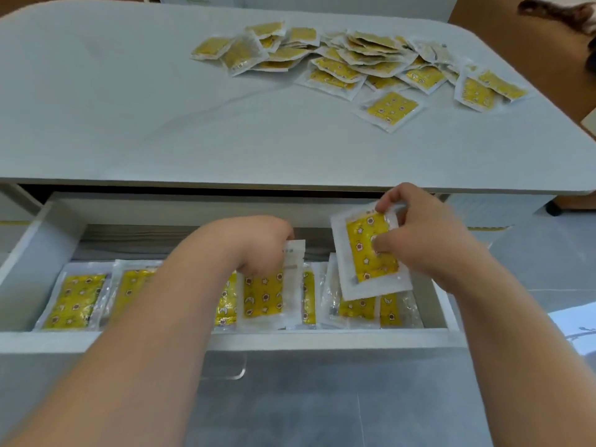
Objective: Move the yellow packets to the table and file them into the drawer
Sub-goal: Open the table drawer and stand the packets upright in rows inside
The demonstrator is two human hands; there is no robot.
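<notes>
A yellow packet is pinched by the right hand over the drawer's right end. The left hand grips another packet in the filed row. A loose pile lies far right on the surface.

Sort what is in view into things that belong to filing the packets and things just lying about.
Job: heap of yellow star-printed plastic packets on the white table; open white drawer with filed packets; lifted packet pinched by the right hand; second packet gripped by the left hand.

Lying about: dark mottled thing, top right corner; pale printed sheet, lower right.
</notes>
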